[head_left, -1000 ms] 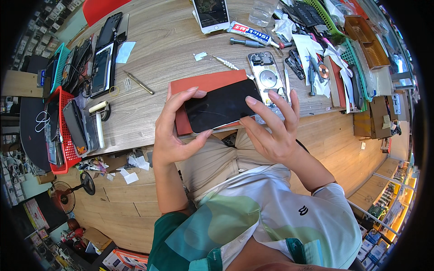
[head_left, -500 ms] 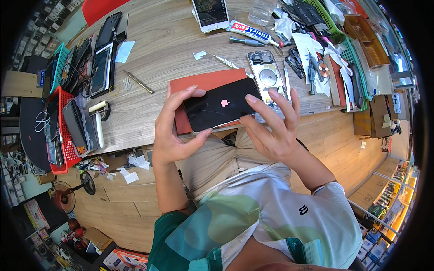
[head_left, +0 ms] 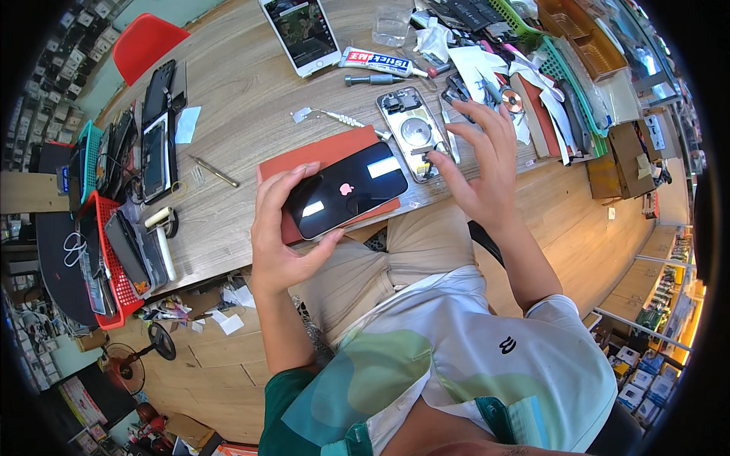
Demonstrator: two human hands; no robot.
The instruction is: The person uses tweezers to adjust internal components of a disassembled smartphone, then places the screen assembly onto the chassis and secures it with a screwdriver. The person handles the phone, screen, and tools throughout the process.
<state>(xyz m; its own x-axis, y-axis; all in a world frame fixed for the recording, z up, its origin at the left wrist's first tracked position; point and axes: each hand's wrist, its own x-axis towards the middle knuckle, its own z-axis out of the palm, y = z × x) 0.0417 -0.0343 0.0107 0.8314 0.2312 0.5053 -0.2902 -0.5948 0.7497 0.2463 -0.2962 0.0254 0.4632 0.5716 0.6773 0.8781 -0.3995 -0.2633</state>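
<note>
A dark smartphone (head_left: 366, 196) shows a small pinkish logo on its black screen, with white light reflections on the glass. My left hand (head_left: 275, 242) grips its left end, fingers along the far edge and thumb at the near edge. Beneath it lies a reddish-brown mat (head_left: 319, 158) at the table's front edge. My right hand (head_left: 490, 182) is off the phone, fingers spread and holding nothing. It hovers beside an opened phone housing (head_left: 415, 131) with exposed inner parts and a round silver coil. A slim silver tool (head_left: 452, 138) lies just right of the housing, partly hidden by my fingers.
A white phone (head_left: 301, 34) stands at the back, near a glue tube (head_left: 374, 61) and a grey screwdriver (head_left: 372, 79). A pen-like tool (head_left: 215, 172) lies at left. A red basket (head_left: 114, 262) of phones sits left; papers and a green basket (head_left: 566, 76) crowd the right.
My right hand has come off the phone's right end and moved right, over beside the opened housing. My left hand still grips the phone. The whole view has shifted and turned slightly.
</note>
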